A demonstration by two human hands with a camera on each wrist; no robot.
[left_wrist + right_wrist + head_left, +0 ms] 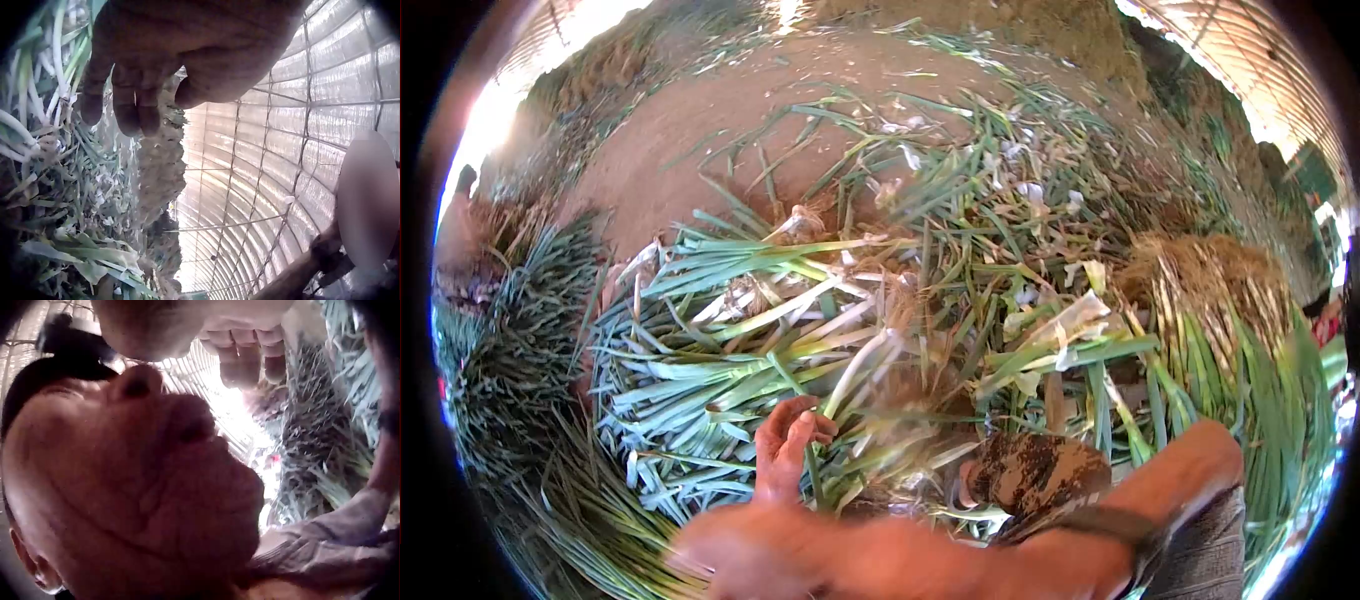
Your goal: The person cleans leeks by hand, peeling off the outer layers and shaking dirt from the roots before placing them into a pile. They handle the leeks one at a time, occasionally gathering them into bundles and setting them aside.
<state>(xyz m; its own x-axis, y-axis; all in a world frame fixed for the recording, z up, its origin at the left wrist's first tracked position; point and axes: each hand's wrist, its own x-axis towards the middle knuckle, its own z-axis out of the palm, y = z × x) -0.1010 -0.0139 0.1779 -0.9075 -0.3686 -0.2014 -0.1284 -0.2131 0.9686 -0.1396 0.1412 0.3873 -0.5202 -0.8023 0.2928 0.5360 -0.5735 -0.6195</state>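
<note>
My left hand (785,440) hovers over a heap of green onions (710,375), its fingers loosely bent. Nothing lies in its grasp in the left wrist view, where the hand (187,56) spreads its fingers with the thumb apart. My right arm crosses the bottom of the head view, and the blurred right hand (730,550) is raised close to the camera. In the right wrist view the right hand (250,356) is near the face, with relaxed fingers and no object in them. A white onion stalk (865,370) leans just beyond the left fingertips.
Right of the heap, a pile of onions (1200,300) has its brown roots at the far end. Peeled leaves and trimmings (1020,210) litter the ground ahead. Dark green tops (530,310) are stacked at the left. Bare soil (700,130) lies farther off.
</note>
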